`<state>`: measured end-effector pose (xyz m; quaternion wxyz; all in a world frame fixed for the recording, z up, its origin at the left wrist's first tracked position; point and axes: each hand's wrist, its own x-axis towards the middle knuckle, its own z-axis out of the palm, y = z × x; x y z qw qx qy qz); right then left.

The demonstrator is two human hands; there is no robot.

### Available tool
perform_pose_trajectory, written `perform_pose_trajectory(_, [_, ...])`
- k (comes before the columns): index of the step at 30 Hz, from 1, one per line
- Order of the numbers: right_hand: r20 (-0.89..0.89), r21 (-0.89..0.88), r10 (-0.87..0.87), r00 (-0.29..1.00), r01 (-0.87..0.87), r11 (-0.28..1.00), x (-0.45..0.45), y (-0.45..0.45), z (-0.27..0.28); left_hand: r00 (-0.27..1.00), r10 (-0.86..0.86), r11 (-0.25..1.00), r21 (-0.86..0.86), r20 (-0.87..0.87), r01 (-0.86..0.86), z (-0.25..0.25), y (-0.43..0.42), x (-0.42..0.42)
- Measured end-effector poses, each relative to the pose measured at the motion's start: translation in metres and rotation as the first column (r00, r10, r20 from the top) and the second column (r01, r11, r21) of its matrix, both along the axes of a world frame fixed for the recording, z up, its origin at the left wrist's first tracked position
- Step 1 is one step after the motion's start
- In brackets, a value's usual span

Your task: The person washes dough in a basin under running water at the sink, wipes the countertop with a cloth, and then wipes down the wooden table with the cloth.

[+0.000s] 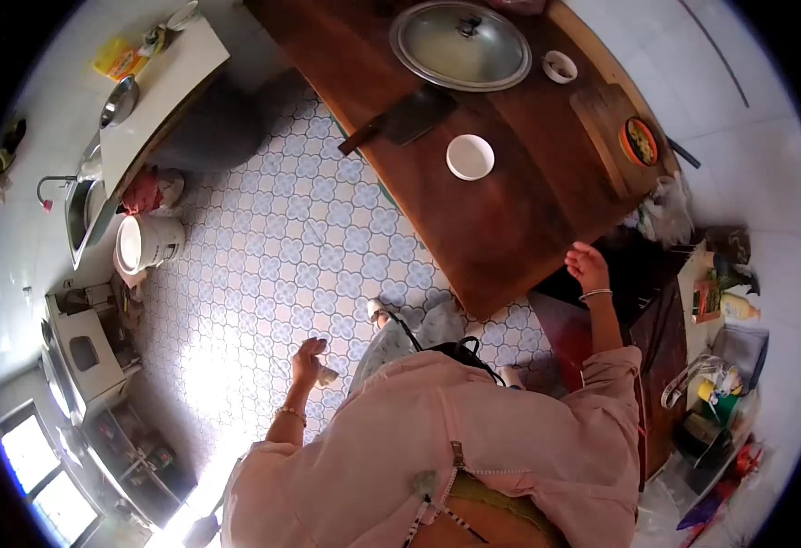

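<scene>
My left hand (306, 362) hangs over the tiled floor, left of my body, with its fingers curled. A small pale thing (327, 375) shows at its palm, too small to name. My right hand (588, 265) is raised near the right corner of the brown wooden table (501, 247), fingers loosely bent and slightly apart, with nothing seen in it. On the table, a white bowl (470, 157) stands between a cleaver (419, 116), whose handle sticks out past the edge, and a cutting board (601, 137).
A large lidded pan (460, 46) and a small white bowl (559, 67) stand farther back on the table. An orange bowl of chopped food (638, 142) sits by the board. At left are a sink (80, 215) and a white bucket (149, 242); a cluttered shelf (711, 393) stands at right.
</scene>
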<state>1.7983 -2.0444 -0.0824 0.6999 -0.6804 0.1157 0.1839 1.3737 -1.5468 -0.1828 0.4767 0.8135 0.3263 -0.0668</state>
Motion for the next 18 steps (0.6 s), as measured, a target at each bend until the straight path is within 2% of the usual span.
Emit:
perform_pose_trajectory(2, [-0.078,0.12,0.116,0.99,-0.106,0.987,-0.017,0.027,0.001,0.999,0.049,0.999,-0.012,-0.019,-0.049,-0.01,0.021,-0.008])
perform_pose_trajectory(3, [-0.07,0.112,0.102,0.992,-0.094,0.989,-0.026,0.04,0.003,0.996,0.059,0.998,0.032,0.073,-0.062,-0.017,0.03,-0.016])
perform_pose_trajectory(4, [-0.108,0.075,0.11,0.988,-0.103,0.992,-0.031,0.062,0.008,0.995,0.054,0.998,0.029,0.079,-0.057,-0.014,0.039,-0.018])
perform_pose_trajectory(6, [-0.149,0.042,0.134,0.98,-0.129,0.991,-0.038,0.088,0.011,0.997,0.066,0.993,0.095,0.037,-0.069,0.001,0.054,-0.033])
perform_pose_trajectory(7, [-0.163,0.022,0.151,0.975,-0.149,0.989,-0.041,0.102,0.012,0.993,0.107,0.975,0.191,0.048,-0.114,0.0,0.062,-0.043])
perform_pose_trajectory(10, [-0.169,-0.016,0.211,0.963,-0.216,0.976,-0.044,0.139,0.02,0.978,0.21,0.949,0.241,-0.013,-0.201,0.004,0.069,-0.077])
perform_pose_trajectory(12, [-0.169,-0.044,0.238,0.956,-0.249,0.968,-0.05,0.167,0.03,0.97,0.243,0.951,0.206,-0.024,-0.233,-0.024,0.073,-0.117])
perform_pose_trajectory(14, [-0.168,-0.041,0.323,0.931,-0.334,0.942,-0.054,0.191,0.037,0.941,0.307,0.949,0.123,-0.144,-0.29,-0.045,0.076,-0.153])
perform_pose_trajectory(15, [-0.157,0.088,0.396,0.905,-0.386,0.918,-0.053,0.191,0.021,0.946,0.307,0.948,0.123,-0.107,-0.294,-0.043,0.069,-0.165])
perform_pose_trajectory(16, [-0.178,0.094,0.414,0.893,-0.403,0.91,-0.051,0.194,0.008,0.945,0.325,0.939,0.134,-0.038,-0.318,-0.045,0.063,-0.176])
perform_pose_trajectory(17, [-0.199,0.1,0.432,0.88,-0.42,0.902,-0.05,0.198,-0.005,0.996,0.094,0.855,0.512,0.003,-0.082,-0.099,0.064,-0.212])
perform_pose_trajectory(18, [-0.219,0.106,0.45,0.866,-0.437,0.893,-0.049,0.202,-0.017,0.975,0.213,0.888,0.405,0.054,-0.217,-0.093,0.051,-0.214])
